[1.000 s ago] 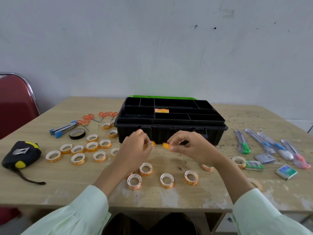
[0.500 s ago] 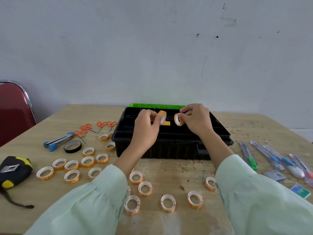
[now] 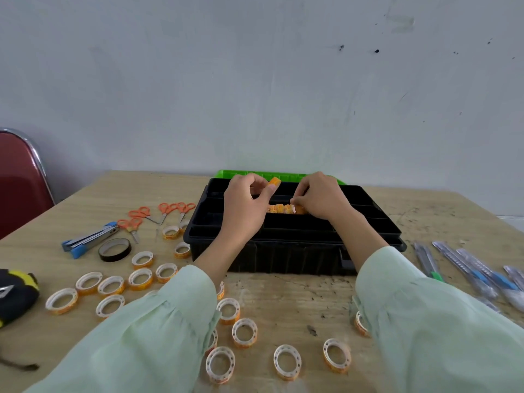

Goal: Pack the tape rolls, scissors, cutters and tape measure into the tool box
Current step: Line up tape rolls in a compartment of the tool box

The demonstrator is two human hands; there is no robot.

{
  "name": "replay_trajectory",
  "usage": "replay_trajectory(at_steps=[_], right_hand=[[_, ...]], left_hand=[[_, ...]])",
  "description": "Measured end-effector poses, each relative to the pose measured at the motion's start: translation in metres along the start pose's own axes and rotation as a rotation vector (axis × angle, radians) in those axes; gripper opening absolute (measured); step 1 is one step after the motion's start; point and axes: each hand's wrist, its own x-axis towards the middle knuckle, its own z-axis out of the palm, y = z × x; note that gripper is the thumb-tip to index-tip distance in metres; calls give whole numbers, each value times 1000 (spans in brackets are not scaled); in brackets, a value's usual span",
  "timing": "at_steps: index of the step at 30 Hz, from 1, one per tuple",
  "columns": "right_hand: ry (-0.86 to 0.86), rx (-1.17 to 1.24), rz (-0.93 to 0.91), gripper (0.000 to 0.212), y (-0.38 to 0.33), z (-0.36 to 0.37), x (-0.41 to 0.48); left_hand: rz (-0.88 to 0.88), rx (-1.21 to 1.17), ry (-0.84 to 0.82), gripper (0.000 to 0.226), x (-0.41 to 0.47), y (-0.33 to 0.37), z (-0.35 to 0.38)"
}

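1. Box (image 3: 286,258): black, open, mid-table (image 3: 312,302). Green lid (image 3: 226,174) lies flat just behind it.
2. Left hand (image 3: 243,205): over the box's rear-left compartments. Thumb and curled fingers pinch 1 orange raised roll (image 3: 274,182), held clear above the box's dividers.
3. Right hand (image 3: 320,197): over the box's centre, fingers curled downward. Fingertips pinch the end roll (image 3: 293,209), which sits down inside the box.
4. Row (image 3: 276,208): orange rolls on edge, side by side, in a narrow middle compartment of the box. End roll is at its right end. Count unclear, since the hands hide part of it.
5. Other box compartments: too dark to read.
6. Loose rolls (image 3: 140,279): 1 cluster flat on the table left of the box's front corner. More lie in front of the box, some partly under the pale green sleeves (image 3: 158,330).
7. Scissors (image 3: 167,208): several orange-handled pairs, left of the box.
8. Black tape ring (image 3: 114,249) and blue-and-metal tool (image 3: 88,241): further left of the box than the scissors, just beside each other.
9. Tape measure (image 3: 14,293): black and yellow, far left of the box, cut off by the frame edge.
10. Cutters (image 3: 476,268): right of the box, lying roughly parallel.
11. Red chair (image 3: 17,182): far left of the box, beyond the table edge.
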Motion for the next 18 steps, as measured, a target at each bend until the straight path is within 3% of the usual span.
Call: replay_trajectory(at_steps=[8,12,18], right_hand=[[-233,16,30,18,0,-12,2],[-313,-65,47,40,-7,-13,0],[-289,-42,34,45,-2,-13,1]], left_hand=[[-41,-24,-17,16,4,-1,2],[-43,-23,-22,16,5,-2,1],[-46,-24,-23,15,5,-3,0]])
